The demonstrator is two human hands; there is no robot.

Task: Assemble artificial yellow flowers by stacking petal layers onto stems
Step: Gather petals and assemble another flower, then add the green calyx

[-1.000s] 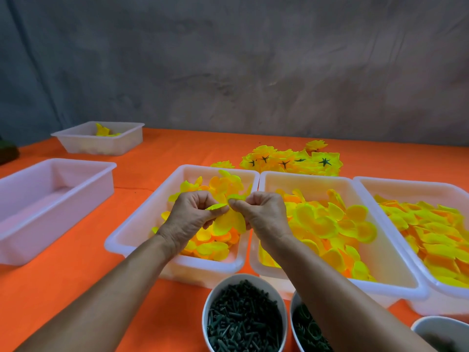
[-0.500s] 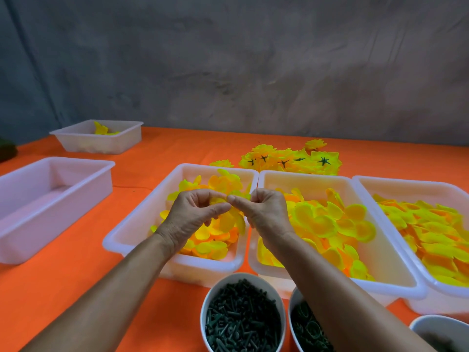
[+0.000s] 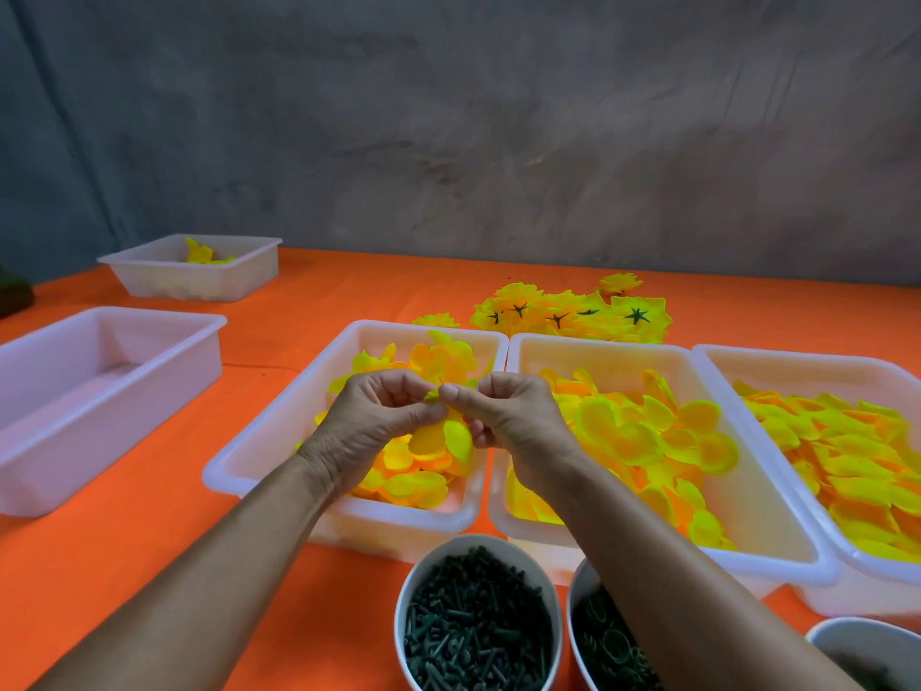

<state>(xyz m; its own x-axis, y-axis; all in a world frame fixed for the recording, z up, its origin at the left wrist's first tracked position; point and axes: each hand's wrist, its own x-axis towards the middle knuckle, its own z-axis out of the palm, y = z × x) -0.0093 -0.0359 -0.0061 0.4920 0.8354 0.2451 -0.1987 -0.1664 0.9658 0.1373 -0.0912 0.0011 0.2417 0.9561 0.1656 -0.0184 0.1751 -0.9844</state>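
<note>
Above the leftmost of three petal trays, a yellow petal layer (image 3: pixel 451 431) is pinched between the left hand (image 3: pixel 371 421) and the right hand (image 3: pixel 503 416), the fingertips of both curled onto it and meeting at its upper edge; whether a stem is held inside it cannot be told. Below the hands, the white tray (image 3: pixel 259 456) is partly filled with loose yellow-orange petals. Just beside it, a second tray (image 3: pixel 528 521) and a third tray (image 3: pixel 847 581) hold more petals. Behind these trays, finished yellow flowers (image 3: pixel 573 311) with green star backs are heaped on the orange table (image 3: pixel 149 541). Nearest the camera, a round bowl of dark green stems (image 3: pixel 478 625) is seen, with a second bowl (image 3: pixel 598 635) to its right.
</note>
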